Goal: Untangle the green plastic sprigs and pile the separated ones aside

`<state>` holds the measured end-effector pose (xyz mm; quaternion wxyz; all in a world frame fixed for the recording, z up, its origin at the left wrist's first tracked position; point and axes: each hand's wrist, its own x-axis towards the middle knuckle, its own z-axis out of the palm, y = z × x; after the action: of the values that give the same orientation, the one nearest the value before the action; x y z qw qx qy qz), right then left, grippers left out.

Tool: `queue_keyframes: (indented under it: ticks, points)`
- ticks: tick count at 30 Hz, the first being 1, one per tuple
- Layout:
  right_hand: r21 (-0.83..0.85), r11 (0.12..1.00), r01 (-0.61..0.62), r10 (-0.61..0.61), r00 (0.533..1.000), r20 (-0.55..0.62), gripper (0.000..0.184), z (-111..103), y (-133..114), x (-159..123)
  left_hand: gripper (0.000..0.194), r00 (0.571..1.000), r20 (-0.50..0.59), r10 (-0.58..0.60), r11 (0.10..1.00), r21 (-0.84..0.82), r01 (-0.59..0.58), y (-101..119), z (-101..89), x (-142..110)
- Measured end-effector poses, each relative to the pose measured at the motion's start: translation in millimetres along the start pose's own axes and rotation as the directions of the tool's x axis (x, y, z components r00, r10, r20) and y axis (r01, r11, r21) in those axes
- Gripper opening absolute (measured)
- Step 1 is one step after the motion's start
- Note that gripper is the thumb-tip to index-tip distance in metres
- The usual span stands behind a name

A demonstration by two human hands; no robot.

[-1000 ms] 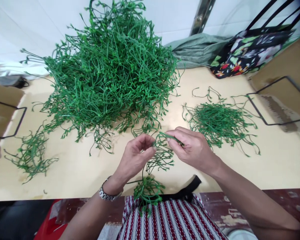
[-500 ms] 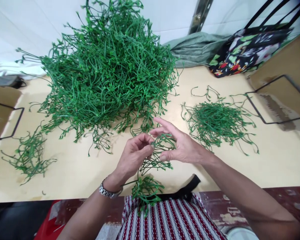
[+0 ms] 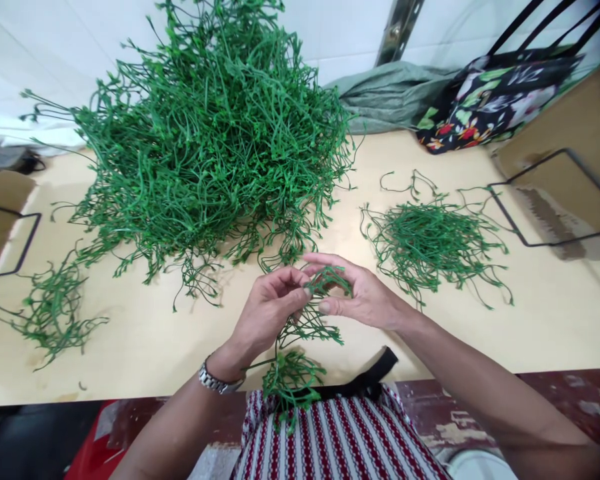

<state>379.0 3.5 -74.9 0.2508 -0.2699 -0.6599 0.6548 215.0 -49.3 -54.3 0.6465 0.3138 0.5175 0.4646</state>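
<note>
My left hand (image 3: 267, 310), with a watch on its wrist, pinches some thin green artificial plant stems (image 3: 325, 279) between thumb and fingertips. My right hand (image 3: 367, 293) is beside it, its thumb and fingers apart around the stems' branching tips. Whether its fingertips touch the stems I cannot tell. More stems spread out below the two hands. Closer to my body, another green sprig (image 3: 293, 380) hangs over the table's front edge, against the striped cloth (image 3: 340, 433). A large heap of such stems (image 3: 220, 147) rises beyond my hands.
A flatter pile of stems (image 3: 435, 243) lies to the right, a smaller cluster (image 3: 55, 313) to the left. Cardboard boxes with black wire frames stand at the right (image 3: 565, 160) and left (image 3: 0, 213). A floral bag (image 3: 500, 97) and grey-green cloth (image 3: 390, 97) are by the wall.
My right hand's fingers have come down and closed in around the stem tips, nearer my left hand. My left hand keeps its pinch.
</note>
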Motion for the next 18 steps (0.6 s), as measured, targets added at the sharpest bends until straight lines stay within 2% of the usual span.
queue_keyframes:
  ticks: [3,5,11,18]
  points:
    - [-0.058,0.998,-0.005,0.003,0.999,-0.034,0.038,-0.4,4.3,-1.1,0.017,1.000,-0.024,0.018,1.000,-0.007,-0.018,-0.8,-0.5,1.4]
    - [-0.090,0.996,0.005,-0.009,0.999,-0.044,0.028,-1.5,7.0,-2.3,0.016,0.999,-0.033,0.030,0.999,-0.027,-0.031,-1.0,-0.4,2.0]
    - [-0.128,0.992,0.018,-0.031,0.994,-0.103,0.024,-4.1,11.1,-6.5,0.012,0.997,-0.056,0.044,0.999,-0.022,-0.045,0.0,2.3,1.0]
    - [-0.125,0.990,0.069,-0.079,0.994,-0.075,0.020,-5.4,11.2,-9.2,0.011,0.997,-0.065,0.030,0.999,0.020,-0.029,-0.7,2.2,1.1]
